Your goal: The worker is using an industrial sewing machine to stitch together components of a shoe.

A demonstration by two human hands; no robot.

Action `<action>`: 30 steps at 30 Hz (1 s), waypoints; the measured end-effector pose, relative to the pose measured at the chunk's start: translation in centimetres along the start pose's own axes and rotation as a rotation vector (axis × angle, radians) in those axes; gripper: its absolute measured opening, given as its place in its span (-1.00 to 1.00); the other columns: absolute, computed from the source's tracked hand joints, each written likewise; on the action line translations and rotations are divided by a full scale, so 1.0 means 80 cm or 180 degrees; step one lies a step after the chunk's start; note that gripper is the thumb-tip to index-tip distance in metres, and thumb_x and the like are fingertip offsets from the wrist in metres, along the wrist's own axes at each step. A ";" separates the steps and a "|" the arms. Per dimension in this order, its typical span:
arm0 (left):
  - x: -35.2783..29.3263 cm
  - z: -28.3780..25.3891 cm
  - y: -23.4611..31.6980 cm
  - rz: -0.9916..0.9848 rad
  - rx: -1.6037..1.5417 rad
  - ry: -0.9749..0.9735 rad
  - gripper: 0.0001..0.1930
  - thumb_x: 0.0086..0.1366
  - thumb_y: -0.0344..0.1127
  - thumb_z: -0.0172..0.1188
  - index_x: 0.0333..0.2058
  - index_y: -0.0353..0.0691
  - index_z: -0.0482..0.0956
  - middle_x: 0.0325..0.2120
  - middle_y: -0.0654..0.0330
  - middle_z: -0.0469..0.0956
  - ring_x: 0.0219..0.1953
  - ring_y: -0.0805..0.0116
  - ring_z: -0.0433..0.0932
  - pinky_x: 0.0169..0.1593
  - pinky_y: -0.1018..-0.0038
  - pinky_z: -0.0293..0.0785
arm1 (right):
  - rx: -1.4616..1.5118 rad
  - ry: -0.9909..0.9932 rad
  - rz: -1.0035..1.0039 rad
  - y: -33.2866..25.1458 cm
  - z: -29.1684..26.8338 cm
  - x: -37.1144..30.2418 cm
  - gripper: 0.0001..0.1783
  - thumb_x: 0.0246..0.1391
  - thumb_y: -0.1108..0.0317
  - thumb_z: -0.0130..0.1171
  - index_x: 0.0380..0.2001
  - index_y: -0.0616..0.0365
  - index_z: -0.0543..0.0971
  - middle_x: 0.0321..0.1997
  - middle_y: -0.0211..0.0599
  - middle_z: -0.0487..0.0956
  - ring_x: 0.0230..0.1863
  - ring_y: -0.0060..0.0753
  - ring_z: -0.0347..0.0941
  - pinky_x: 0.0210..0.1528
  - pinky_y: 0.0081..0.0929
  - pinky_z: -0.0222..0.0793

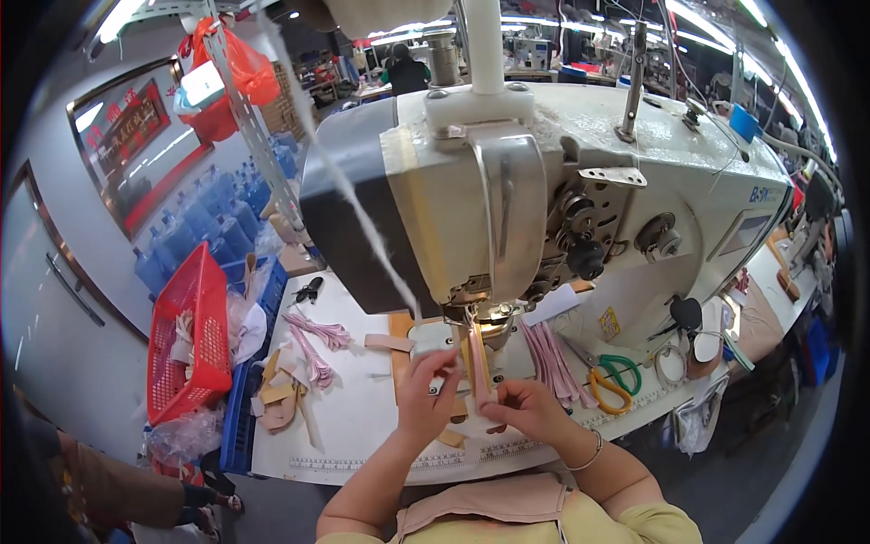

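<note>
Pink, narrow and pale, a strip (481, 367) runs lengthwise from beneath the needle area of the sewing machine (707, 177) toward the person. Both forearms reach in from the lower edge, elbows bent and spread, hands converging at the strip. The right hand (533, 412) curls inward, its grip pinching the strip's near end between thumb and fingers; a bracelet (594, 449) circles that wrist. The left hand (428, 390) is raised on the other side, fingertips close to the strip nearer the needle; whether its grip holds the material, I cannot tell.

White and smooth, the table (362, 444) carries a measuring scale along its near edge. Loose bundles of pink strips (548, 358) lie right of the work, next to scissors (612, 385) with looped green and orange handles. Leftward are tan scraps (279, 394) and small black snips (309, 290). Beyond the table's left side stand a perforated red plastic basket (190, 335) and a blue crate (240, 412); translucent blue bottles (195, 218) crowd the wall. Fluorescent tubes light the workshop.
</note>
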State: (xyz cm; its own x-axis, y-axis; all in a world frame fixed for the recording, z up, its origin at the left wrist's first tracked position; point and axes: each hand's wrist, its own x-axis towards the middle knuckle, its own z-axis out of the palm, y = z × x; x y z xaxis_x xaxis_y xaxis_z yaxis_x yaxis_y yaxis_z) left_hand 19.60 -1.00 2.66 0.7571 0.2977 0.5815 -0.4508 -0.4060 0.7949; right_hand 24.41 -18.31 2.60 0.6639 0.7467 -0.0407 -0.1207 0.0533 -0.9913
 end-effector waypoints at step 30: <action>0.057 -0.003 -0.010 0.2093 0.1352 -0.0040 -0.55 -0.22 -0.57 0.18 -0.23 -0.10 0.53 -0.33 0.19 0.47 -0.23 0.16 0.48 -0.26 0.43 0.47 | 0.0544 0.0083 -0.0089 -0.033 0.004 0.019 -0.86 0.01 0.41 0.14 -0.52 0.23 0.43 -0.57 -0.43 0.47 -0.56 -0.61 0.43 -0.49 -0.69 0.43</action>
State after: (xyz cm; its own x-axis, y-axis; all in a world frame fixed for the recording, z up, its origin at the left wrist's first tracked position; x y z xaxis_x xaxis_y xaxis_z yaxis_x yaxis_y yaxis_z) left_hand 23.31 0.91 4.71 0.4038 -0.1274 0.9059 -0.5910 -0.7922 0.1520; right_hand 25.52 -17.08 5.19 0.6875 0.7259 -0.0189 -0.2241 0.1874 -0.9564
